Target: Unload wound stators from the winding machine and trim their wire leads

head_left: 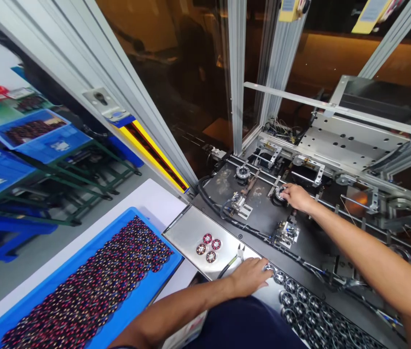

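My right hand [297, 197] reaches over the machine bed, its fingers pinched on a stator core [280, 193] seated in a round holder. My left hand [251, 277] lies low on the metal ledge [187, 228], its fingertips closed on a silver-and-black stator core [269, 268] at the end of the rows. Several more stator cores [303, 293] line the ledge to the right. Side cutters [240, 251] with a green handle lie beside my left hand. Farther left on the ledge is a small group of wound stators [211, 256] with red and copper-coloured coils.
A blue tray [132, 213] full of wound stators stands to the left. Another round holder [243, 173] sits on the machine bed, with clamps [287, 234] and cables nearby. A yellow light-curtain strip [158, 157] runs along the aluminium frame [133, 87].
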Demonstrator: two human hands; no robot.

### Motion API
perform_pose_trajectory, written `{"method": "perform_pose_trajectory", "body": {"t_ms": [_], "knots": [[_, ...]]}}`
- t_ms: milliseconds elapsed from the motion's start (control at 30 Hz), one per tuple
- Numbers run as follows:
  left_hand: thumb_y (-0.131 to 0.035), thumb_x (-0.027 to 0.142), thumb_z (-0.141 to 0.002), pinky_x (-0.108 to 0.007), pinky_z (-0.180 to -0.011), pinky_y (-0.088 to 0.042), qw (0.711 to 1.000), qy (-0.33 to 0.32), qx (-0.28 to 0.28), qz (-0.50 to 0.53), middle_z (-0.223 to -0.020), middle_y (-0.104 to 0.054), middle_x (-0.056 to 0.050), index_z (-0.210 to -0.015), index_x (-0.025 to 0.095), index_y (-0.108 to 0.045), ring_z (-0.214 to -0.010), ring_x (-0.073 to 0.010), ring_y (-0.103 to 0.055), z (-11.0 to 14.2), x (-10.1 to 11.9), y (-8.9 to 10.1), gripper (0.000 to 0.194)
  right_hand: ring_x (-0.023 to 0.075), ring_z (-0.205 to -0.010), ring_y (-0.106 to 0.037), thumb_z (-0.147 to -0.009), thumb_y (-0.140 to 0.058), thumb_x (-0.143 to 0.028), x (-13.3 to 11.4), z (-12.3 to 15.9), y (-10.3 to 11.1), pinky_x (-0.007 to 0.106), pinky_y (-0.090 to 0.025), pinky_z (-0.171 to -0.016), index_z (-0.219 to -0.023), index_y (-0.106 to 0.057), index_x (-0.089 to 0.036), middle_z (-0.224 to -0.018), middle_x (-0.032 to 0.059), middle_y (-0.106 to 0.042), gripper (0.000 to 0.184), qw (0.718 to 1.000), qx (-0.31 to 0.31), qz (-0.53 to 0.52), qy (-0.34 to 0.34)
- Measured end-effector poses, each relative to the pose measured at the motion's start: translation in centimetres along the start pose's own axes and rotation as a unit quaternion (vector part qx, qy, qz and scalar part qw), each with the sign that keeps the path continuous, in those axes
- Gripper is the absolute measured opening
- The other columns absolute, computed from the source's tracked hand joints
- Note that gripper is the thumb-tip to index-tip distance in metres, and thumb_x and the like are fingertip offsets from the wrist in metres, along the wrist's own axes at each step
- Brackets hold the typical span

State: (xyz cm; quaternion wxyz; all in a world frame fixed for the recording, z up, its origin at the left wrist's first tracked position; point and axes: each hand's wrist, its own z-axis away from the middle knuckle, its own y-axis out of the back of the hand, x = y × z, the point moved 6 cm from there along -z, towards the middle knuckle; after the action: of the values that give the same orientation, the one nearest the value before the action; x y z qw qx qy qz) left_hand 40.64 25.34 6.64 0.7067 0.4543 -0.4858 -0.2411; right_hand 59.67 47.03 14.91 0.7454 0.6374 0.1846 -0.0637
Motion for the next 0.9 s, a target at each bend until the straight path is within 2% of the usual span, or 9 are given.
{"method": "perform_pose_trajectory", "body": {"t_ms": [133, 233, 300, 367, 467, 567, 733, 800, 900], "knots": [[-0.065, 0.03, -0.091, -0.04, -0.087, -0.052, 0.998, 0.014, 0.014, 0.062, -0.115, -0.064, -0.009, -0.103, 0.016, -0.062, -0.102, -0.0238, -0.063, -0.4, -0.2, 0.3, 0.019, 0.0243, -0.109, -0.064, -0.094, -0.061, -0.038, -1.9, 2.6, 4.1, 0.047, -0.051, -0.098, -0.102, -0.068, -0.014, -0.115, 0.0114, -0.068, 0.026, 0.993, 0.114, -0.01, 0.004], [-0.063, 0.028, -0.091, -0.038, -0.087, -0.051, 0.987, 0.033, 0.048, 0.147, -0.107, -0.066, -0.007, -0.098, 0.016, -0.062, -0.096, -0.0208, -0.063, 0.2, -0.3, 1.9, 0.014, 0.0312, -0.123, -0.057, -0.092, -0.061, -0.042, -5.0, 8.3, 7.8, 0.051, -0.043, -0.109, -0.107, -0.068, -0.012, -0.126, 0.0193, -0.063, 0.034, 0.977, 0.208, -0.026, 0.026], [-0.064, 0.029, -0.091, -0.035, -0.084, -0.051, 0.971, 0.053, 0.088, 0.216, -0.1, -0.067, -0.006, -0.104, 0.017, -0.059, -0.091, -0.0193, -0.063, 1.4, -0.2, 4.2, 0.019, 0.0276, -0.122, -0.058, -0.091, -0.064, -0.043, -8.2, 13.3, 8.6, 0.046, -0.045, -0.109, -0.115, -0.066, -0.017, -0.126, 0.0141, -0.065, 0.036, 0.972, 0.221, -0.045, 0.072], [-0.063, 0.034, -0.091, -0.032, -0.079, -0.051, 0.946, 0.062, 0.127, 0.29, -0.095, -0.066, -0.005, -0.114, 0.017, -0.052, -0.084, -0.0174, -0.062, 3.1, 0.2, 7.1, 0.03, 0.025, -0.115, -0.062, -0.089, -0.068, -0.04, -12.1, 18.2, 7.5, 0.043, -0.052, -0.101, -0.122, -0.063, -0.022, -0.122, 0.0101, -0.067, 0.037, 0.967, 0.162, -0.091, 0.176], [-0.063, 0.042, -0.091, -0.028, -0.075, -0.053, 0.906, 0.026, 0.157, 0.392, -0.098, -0.063, -0.006, -0.117, 0.017, -0.047, -0.08, -0.0145, -0.062, 5.5, 2.2, 11.3, 0.04, 0.0253, -0.109, -0.061, -0.092, -0.064, -0.026, -16.3, 23.5, 4.4, 0.043, -0.056, -0.089, -0.14, -0.048, -0.02, -0.122, 0.0143, -0.062, 0.051, 0.959, 0.087, -0.13, 0.237], [-0.062, 0.049, -0.09, -0.028, -0.076, -0.054, 0.871, -0.008, 0.169, 0.462, -0.096, -0.062, -0.006, -0.112, 0.018, -0.049, -0.08, -0.0139, -0.063, 6.6, 4.4, 13.5, 0.041, 0.0232, -0.098, -0.059, -0.091, -0.058, -0.008, -18.1, 25.9, 2.8, 0.04, -0.055, -0.079, -0.138, -0.049, -0.018, -0.109, 0.0132, -0.063, 0.049, 0.943, 0.145, -0.168, 0.247], [-0.059, 0.057, -0.088, -0.028, -0.073, -0.055, 0.824, -0.008, 0.205, 0.528, -0.091, -0.062, -0.004, -0.11, 0.019, -0.047, -0.078, -0.0144, -0.066, 6.5, 6.3, 12.9, 0.046, 0.0237, -0.1, -0.055, -0.083, -0.062, 0.003, -17.9, 27.8, 3.0, 0.04, -0.051, -0.081, -0.131, -0.053, -0.014, -0.105, 0.0134, -0.06, 0.052, 0.918, 0.27, -0.194, 0.218], [-0.064, 0.046, -0.09, -0.027, -0.076, -0.054, 0.827, 0.002, 0.222, 0.517, -0.092, -0.064, -0.004, -0.11, 0.018, -0.052, -0.08, -0.0137, -0.066, 6.7, 6.4, 13.0, 0.036, 0.0256, -0.109, -0.054, -0.085, -0.065, -0.005, -17.5, 28.1, 3.2, 0.043, -0.05, -0.089, -0.131, -0.055, -0.016, -0.115, 0.0152, -0.059, 0.049, 0.928, 0.23, -0.212, 0.203], [-0.07, 0.027, -0.088, -0.025, -0.081, -0.054, 0.882, -0.033, 0.23, 0.411, -0.097, -0.071, -0.006, -0.112, 0.019, -0.061, -0.084, -0.0138, -0.068, 7.4, 7.3, 14.4, 0.027, 0.0255, -0.126, -0.049, -0.093, -0.059, -0.016, -16.6, 27.8, 3.6, 0.044, -0.045, -0.102, -0.119, -0.066, -0.022, -0.138, 0.0136, -0.051, 0.028, 0.94, 0.117, -0.269, 0.174]]}}
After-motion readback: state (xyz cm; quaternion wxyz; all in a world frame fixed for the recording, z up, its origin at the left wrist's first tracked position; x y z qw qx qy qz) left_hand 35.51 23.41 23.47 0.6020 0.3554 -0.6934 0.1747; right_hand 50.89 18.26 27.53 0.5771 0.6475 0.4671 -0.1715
